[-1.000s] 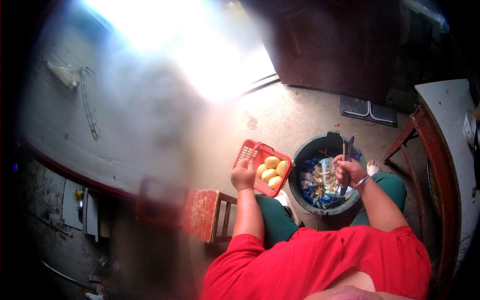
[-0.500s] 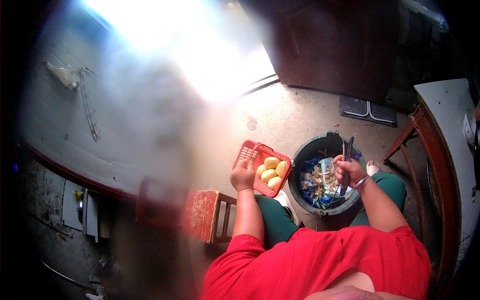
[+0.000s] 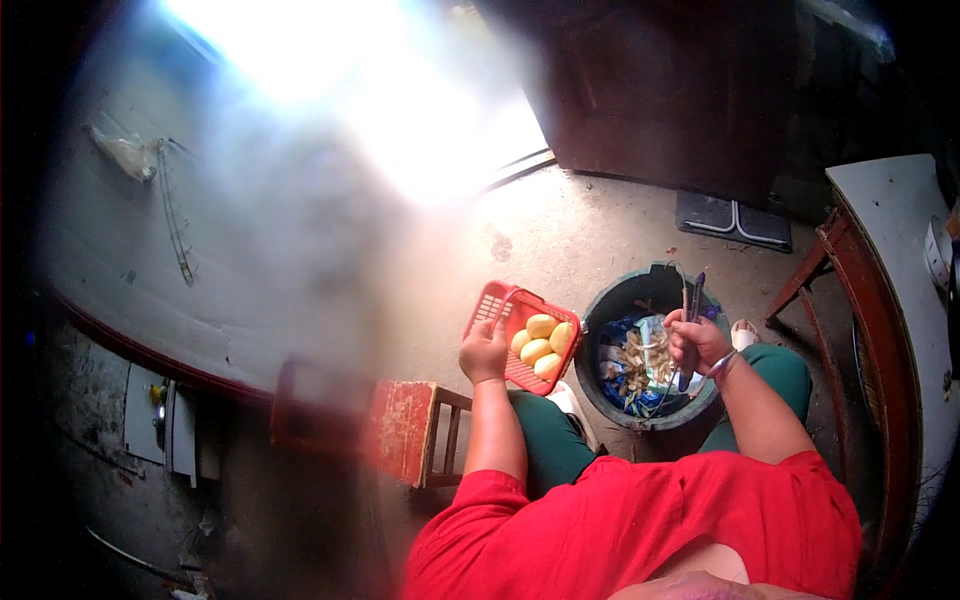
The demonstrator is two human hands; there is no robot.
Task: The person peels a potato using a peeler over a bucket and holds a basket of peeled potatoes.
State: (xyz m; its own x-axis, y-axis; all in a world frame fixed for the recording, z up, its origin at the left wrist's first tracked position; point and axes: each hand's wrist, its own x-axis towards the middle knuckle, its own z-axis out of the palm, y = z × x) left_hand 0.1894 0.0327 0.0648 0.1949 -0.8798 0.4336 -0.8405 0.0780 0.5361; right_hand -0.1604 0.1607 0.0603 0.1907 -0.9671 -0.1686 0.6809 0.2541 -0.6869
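Note:
My left hand (image 3: 484,352) is closed on the handle of a red plastic basket (image 3: 492,306), tilted beside my left knee. Several peeled, pale yellow potatoes (image 3: 541,326) lie in the basket. My right hand (image 3: 697,343) grips a dark, long-handled tool (image 3: 696,298) above a dark green bucket (image 3: 598,303); a thin, light-tipped item beside the tool is too small to make out. Inside the bucket are peelings (image 3: 635,362) on blue and white plastic.
A worn red wooden stool (image 3: 405,425) stands left of my legs. At the right are a white-topped table (image 3: 895,200) and its reddish frame. A dark folded item with metal tubing (image 3: 735,222) lies on the floor near a dark door (image 3: 660,100).

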